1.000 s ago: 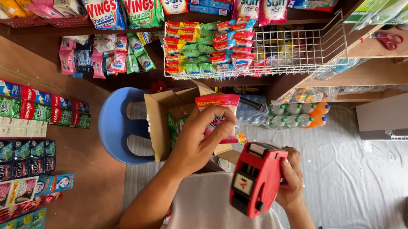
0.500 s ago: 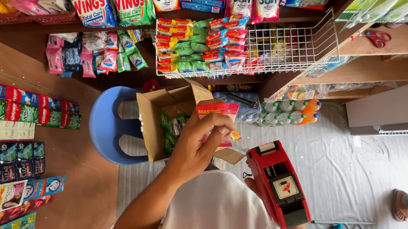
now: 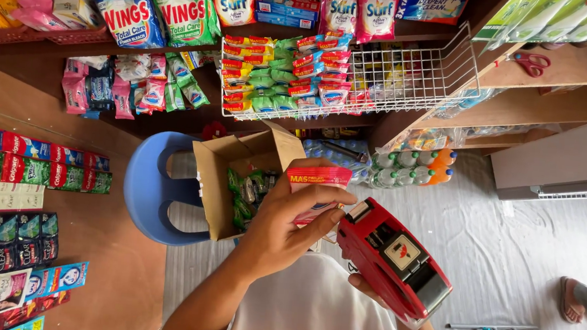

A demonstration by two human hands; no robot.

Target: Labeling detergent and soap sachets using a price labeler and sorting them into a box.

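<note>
Dark wooden shelves (image 3: 171,117) fill the top of the view, stacked with bagged detergent (image 3: 128,9) and strips of small sachets (image 3: 132,86). A white wire basket (image 3: 419,77) hangs off the shelf edge, its left half packed with red, yellow and green sachets. To the right, a lighter wooden shelf (image 3: 559,67) carries red-handled scissors (image 3: 530,63) near its upper edge. A wooden counter (image 3: 97,268) runs down the left side, with rows of sachet strips (image 3: 28,165) laid flat along its left edge.

A blue plastic chair (image 3: 148,188) stands between counter and shelves. An open cardboard box (image 3: 219,180) rests on its seat, flaps up, with green packets (image 3: 246,193) showing inside. Shrink-wrapped bottles (image 3: 405,167) lie on the pale sheeted floor (image 3: 524,246) just beyond the box.

The right hand (image 3: 374,293) is mostly hidden under a red price-labelling gun (image 3: 394,260); only a few fingers show beneath it, wrapped around the body, so it is holding the tool. The gun's nose points toward the packet and sits just beside it.

The left hand (image 3: 285,231) is closed around a red-and-pink sachet packet (image 3: 316,188), thumb across the front, lifting it above the near right corner of the box.

A sandalled foot (image 3: 579,303) shows at the right edge of the floor.
</note>
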